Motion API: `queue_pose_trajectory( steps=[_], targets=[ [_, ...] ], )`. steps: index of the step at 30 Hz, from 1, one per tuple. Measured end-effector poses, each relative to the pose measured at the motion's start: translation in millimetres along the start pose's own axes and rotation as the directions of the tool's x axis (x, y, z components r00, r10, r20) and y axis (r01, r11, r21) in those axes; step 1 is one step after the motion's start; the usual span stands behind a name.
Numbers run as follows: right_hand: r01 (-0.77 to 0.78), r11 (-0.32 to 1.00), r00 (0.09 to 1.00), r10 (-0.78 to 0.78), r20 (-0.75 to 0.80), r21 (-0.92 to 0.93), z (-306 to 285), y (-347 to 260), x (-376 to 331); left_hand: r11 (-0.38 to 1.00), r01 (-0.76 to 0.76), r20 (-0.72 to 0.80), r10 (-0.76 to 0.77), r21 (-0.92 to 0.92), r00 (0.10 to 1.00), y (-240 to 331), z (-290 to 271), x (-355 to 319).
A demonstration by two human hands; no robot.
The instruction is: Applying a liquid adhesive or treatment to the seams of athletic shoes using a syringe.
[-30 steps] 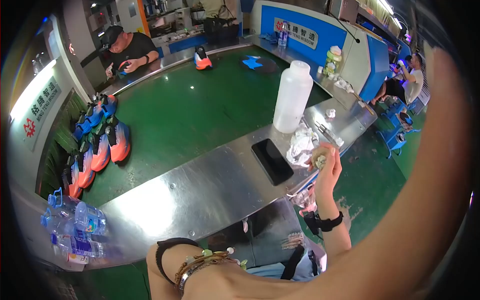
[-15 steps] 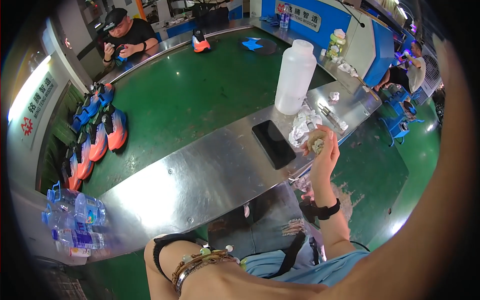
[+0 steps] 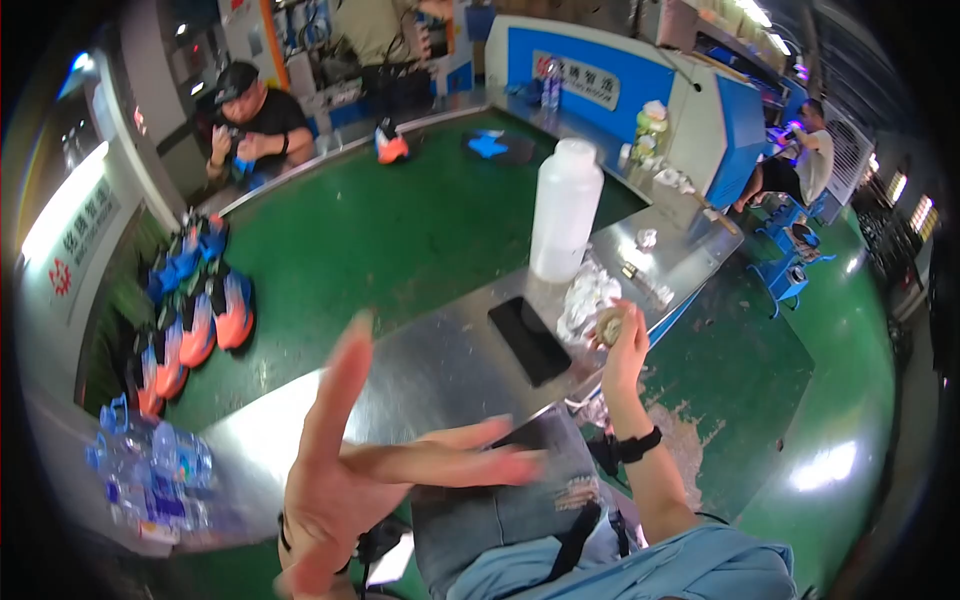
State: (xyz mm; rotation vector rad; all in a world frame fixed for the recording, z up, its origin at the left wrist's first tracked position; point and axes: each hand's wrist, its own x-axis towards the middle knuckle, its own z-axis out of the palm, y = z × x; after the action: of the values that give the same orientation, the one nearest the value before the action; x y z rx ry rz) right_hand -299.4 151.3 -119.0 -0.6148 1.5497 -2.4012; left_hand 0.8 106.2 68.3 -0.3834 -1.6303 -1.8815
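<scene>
Tan wad (image 3: 607, 328), small and rounded, sits at the fingers of the right hand (image 3: 626, 352) in the head view, over the near edge of the metal counter (image 3: 430, 385) toward its right end. It lies on the left side of that hand, so its pale, crumpled middle faces left and toward the camera; being nearly round, it shows no clear long axis. Right-hand fingers curl along its right side and seem to hold it lightly; how the thumb bears on it is too small to tell. Just beyond the wad is white crumpled paper (image 3: 589, 298), but whether the two touch cannot be told. A black phone (image 3: 529, 341) lies flat to the left, its long side slanting from far left to near right, and a white bottle (image 3: 567, 212) stands upright behind the paper. Well apart from the wad, nearer the camera and off to the left, hangs the left hand (image 3: 345, 492), its fingers spread wide with nothing visible in them; one points away over the counter, two others reach rightward above the grey jeans (image 3: 490, 510), and motion blurs their tips. From it, the wad lies farther away and to the right. Its surface looks dull and uneven, brownish around a greyish-white centre.
</scene>
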Motion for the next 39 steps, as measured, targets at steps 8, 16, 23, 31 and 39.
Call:
queue_pose_trajectory(
  steps=[8,16,23,31,39],
  targets=[
    [0.182,0.98,0.983,-0.184,0.013,0.078,6,7,2,0.129,0.486,-0.461,-0.184,0.864,0.868,-55,-64,-145],
    [0.238,0.97,0.971,-0.239,-0.02,-0.049,6,31,12,-0.334,0.597,-0.651,-0.074,0.73,0.755,-77,-101,-201],
    [0.207,0.976,0.978,-0.206,0.033,-0.062,4,38,14,-0.336,0.637,-0.688,-0.052,0.694,0.724,-78,-107,-199],
    [0.195,0.98,0.978,-0.197,-0.068,-0.045,4,35,12,-0.314,0.671,-0.71,-0.014,0.672,0.704,-81,-106,-201],
    [0.199,0.977,0.976,-0.204,-0.071,-0.075,-1,39,13,-0.331,0.624,-0.67,-0.037,0.708,0.741,-83,-107,-202]
  ],
)
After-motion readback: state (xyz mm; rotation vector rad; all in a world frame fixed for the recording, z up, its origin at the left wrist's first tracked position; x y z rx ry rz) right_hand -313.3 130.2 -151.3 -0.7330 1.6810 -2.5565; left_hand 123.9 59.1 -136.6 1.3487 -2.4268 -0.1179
